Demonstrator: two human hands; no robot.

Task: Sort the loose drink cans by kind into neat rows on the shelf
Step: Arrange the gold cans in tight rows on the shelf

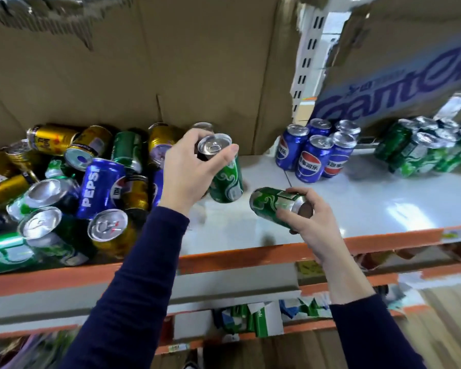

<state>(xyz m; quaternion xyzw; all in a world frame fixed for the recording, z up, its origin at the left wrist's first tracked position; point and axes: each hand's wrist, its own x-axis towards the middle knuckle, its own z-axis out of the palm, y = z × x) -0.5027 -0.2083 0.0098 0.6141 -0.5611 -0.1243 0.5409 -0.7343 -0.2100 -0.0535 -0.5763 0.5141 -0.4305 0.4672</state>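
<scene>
Can (228, 185), green, is grasped by left hand (194, 169), left of Pepsi row (314, 155) | second can (273, 205) is held sideways in right hand (313, 225), before that row | pile (64, 187) is seen far left of it

"PEPSI" on a blue can (97, 188)

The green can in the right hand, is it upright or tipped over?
Tipped on its side. The green can lies roughly level in the right hand, fingers curled round it, one end pointing right.
</scene>
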